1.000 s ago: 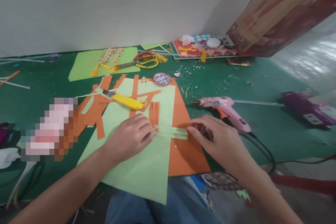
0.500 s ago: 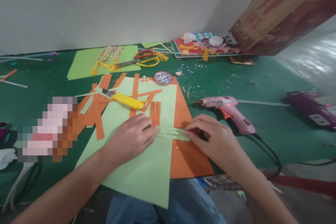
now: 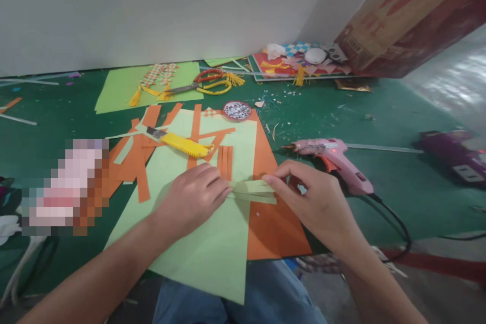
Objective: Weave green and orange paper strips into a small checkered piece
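Observation:
Light green paper strips [image 3: 250, 189] run sideways between my two hands, over a large pale green sheet [image 3: 201, 248]. My left hand [image 3: 197, 197] is closed, its fingertips pressing the strips' left end. My right hand [image 3: 309, 192] pinches the right end of the upper strip between thumb and forefinger, holding it slightly raised. Upright orange strips [image 3: 225, 162] stand side by side just above the left fingertips, where they meet the green ones; how they join is hidden. An orange sheet [image 3: 277, 233] lies beneath. A yellow utility knife [image 3: 186, 145] rests above my left hand.
A pink hot glue gun [image 3: 334, 157], its light lit and cord trailing, lies right of my right hand. Loose orange strips [image 3: 142, 162] are scattered at left. Farther back are scissors [image 3: 208, 84], a small dish of beads [image 3: 237, 110] and woven tasselled pieces [image 3: 157, 77].
My right fingers have lifted the upper green strip's right end, turning its flat face up. My left hand remains nearly in place at the strips' left end.

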A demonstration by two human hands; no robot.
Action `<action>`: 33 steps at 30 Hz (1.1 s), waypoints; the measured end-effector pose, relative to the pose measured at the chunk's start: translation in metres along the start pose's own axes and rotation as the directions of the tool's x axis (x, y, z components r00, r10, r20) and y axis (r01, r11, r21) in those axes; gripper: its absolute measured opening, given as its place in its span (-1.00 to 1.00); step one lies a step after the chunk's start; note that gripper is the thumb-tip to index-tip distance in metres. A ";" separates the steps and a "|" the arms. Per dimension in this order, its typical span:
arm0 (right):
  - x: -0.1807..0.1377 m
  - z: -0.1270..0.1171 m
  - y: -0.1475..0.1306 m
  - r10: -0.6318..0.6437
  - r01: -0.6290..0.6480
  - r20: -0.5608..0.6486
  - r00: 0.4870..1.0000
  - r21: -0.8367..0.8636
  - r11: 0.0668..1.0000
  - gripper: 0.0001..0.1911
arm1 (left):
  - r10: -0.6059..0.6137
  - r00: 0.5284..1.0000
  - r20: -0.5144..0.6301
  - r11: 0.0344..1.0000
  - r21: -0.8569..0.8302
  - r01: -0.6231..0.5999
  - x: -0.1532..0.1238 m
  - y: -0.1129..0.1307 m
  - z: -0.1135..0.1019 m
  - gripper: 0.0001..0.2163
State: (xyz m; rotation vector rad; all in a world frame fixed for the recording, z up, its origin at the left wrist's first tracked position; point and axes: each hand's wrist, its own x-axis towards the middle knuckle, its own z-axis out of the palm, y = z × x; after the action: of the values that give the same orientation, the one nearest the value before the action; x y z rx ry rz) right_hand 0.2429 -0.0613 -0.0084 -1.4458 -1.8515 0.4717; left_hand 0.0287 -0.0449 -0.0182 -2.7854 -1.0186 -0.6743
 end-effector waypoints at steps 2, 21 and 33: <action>0.000 0.002 -0.002 0.042 -0.043 0.015 0.999 0.029 0.999 -0.73 | -0.002 1.000 0.002 1.000 0.011 0.002 0.000 0.000 0.000 -0.73; 0.005 0.015 -0.026 0.254 -0.285 0.133 0.958 0.358 0.889 -0.74 | -0.060 0.998 -0.030 0.998 0.033 0.061 0.003 0.004 0.001 -0.77; 0.004 0.017 -0.030 0.052 -0.066 0.050 0.997 0.332 0.941 -0.81 | -0.108 0.990 -0.091 0.994 0.011 0.110 0.003 0.004 0.002 -0.76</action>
State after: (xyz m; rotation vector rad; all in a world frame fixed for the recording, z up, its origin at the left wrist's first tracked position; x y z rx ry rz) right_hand 0.2096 -0.0643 0.0014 -1.2695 -1.6651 0.8084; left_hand 0.0340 -0.0460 -0.0187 -2.6748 -1.1599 -0.7937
